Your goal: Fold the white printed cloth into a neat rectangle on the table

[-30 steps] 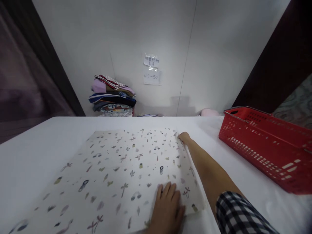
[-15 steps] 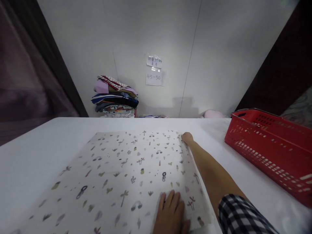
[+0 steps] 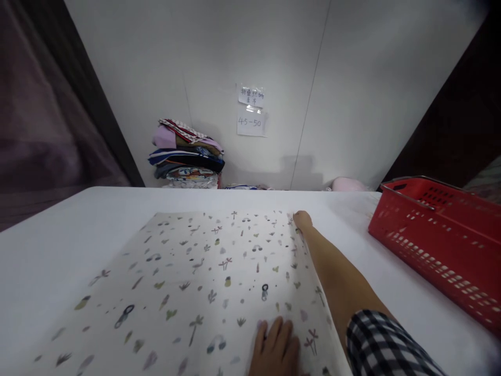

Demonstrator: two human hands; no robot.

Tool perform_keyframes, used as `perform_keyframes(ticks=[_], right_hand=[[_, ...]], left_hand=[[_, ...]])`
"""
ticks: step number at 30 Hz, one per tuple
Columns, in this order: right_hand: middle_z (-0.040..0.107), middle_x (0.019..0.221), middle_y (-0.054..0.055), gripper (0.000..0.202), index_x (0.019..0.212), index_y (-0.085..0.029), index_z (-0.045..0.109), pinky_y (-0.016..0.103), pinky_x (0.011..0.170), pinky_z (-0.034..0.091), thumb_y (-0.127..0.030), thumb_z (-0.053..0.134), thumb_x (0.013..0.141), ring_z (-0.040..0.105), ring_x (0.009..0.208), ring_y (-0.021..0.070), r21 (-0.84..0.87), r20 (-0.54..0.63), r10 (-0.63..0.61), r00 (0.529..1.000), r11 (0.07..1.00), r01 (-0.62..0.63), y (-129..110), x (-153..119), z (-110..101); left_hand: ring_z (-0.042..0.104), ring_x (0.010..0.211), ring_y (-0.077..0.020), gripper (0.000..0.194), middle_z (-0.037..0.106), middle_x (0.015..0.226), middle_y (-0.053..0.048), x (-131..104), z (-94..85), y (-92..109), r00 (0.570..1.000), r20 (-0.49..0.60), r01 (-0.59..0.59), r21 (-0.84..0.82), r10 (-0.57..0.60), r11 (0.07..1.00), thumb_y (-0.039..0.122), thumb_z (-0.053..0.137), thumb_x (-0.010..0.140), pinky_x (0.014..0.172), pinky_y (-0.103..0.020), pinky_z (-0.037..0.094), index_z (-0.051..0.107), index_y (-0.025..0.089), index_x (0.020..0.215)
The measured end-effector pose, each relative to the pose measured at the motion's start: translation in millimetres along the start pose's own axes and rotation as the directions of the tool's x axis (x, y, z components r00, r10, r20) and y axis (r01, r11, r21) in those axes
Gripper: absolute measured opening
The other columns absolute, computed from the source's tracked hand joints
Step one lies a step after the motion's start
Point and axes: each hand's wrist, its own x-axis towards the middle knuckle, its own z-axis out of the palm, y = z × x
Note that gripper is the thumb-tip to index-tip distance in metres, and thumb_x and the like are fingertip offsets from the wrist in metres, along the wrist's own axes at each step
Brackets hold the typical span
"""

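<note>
Off-white cloth with a scattered palm, rainbow and flamingo print (image 3: 207, 274) lies spread on the white tabletop (image 3: 74, 235) in the head view, the only view. Left hand (image 3: 276, 349) open, palm down on it near the lower right; right hand (image 3: 303, 220) at the far right corner, fingers curled; can't tell if they pinch it.

Risks, as judged: right hand pulling unevenly could skew the corner; left hand pressing too lightly could let the cloth slide, or sliding while pressed could ruck it. Black-and-white checked sleeve (image 3: 385, 339) is close to the right edge and might drag it.

Edges: far edge sits short of the table's back; near edge out of frame. Room: tabletop shows left and beyond; to the right, the red perforated plastic basket (image 3: 434, 248) limits elbow swing.
</note>
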Motion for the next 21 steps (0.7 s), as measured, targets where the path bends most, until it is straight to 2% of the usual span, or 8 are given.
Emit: perform_keyframes(ticks=[4,8,13,17,21], right_hand=[[0.071,0.098,0.015,0.022,0.090,-0.014,0.073,0.024,0.076,0.047,-0.018,0.052,0.084,0.067,0.094,0.0201,-0.013,0.011,-0.024,1.000,1.000,0.024,1.2,2.6,-1.6],[0.071,0.100,0.013,0.025,0.094,-0.016,0.072,0.023,0.073,0.047,-0.019,0.049,0.085,0.066,0.094,0.0196,-0.025,0.003,-0.017,1.000,1.000,0.017,1.1,0.8,-1.1],[0.070,0.101,0.013,0.025,0.097,-0.016,0.070,0.022,0.071,0.047,-0.025,0.049,0.087,0.066,0.095,0.0192,-0.038,0.008,-0.019,1.000,0.999,0.019,0.0,-5.7,0.2],[0.069,0.103,0.012,0.023,0.097,-0.017,0.070,0.023,0.074,0.047,-0.028,0.053,0.087,0.065,0.097,0.0200,-0.044,0.040,-0.051,0.998,0.998,0.053,3.4,-13.2,-7.1],[0.071,0.096,0.010,0.018,0.094,-0.016,0.070,0.020,0.072,0.047,-0.019,0.059,0.081,0.067,0.091,0.0180,-0.038,0.114,-0.067,0.991,0.997,0.072,11.5,-25.8,-18.1]], left_hand=[[0.059,0.108,-0.0186,0.024,0.067,0.117,0.002,-4.2,4.6,3.1,1.000,0.010,0.011,-0.019,-0.011,1.000,0.041,0.052,0.089,0.104,-0.036,0.038,0.061,0.029,0.107],[0.058,0.108,-0.0195,0.027,0.067,0.117,0.002,-4.3,3.4,3.2,0.999,0.040,0.032,-0.053,-0.030,0.998,0.046,0.050,0.089,0.099,-0.035,0.041,0.061,0.029,0.108],[0.058,0.106,-0.0210,0.039,0.066,0.117,0.000,4.5,-6.4,0.3,0.998,0.069,0.010,-0.087,-0.004,0.996,0.057,0.049,0.086,0.090,-0.036,0.045,0.061,0.027,0.109],[0.058,0.105,-0.0249,0.047,0.066,0.116,-0.004,13.9,-16.0,4.2,0.987,0.128,0.116,-0.182,-0.094,0.976,0.063,0.049,0.082,0.090,-0.042,0.045,0.061,0.025,0.106],[0.054,0.113,-0.0281,0.042,0.063,0.122,-0.006,22.3,-29.5,12.0,0.945,0.270,0.260,-0.279,-0.184,0.924,0.055,0.053,0.083,0.096,-0.050,0.042,0.059,0.025,0.112]])
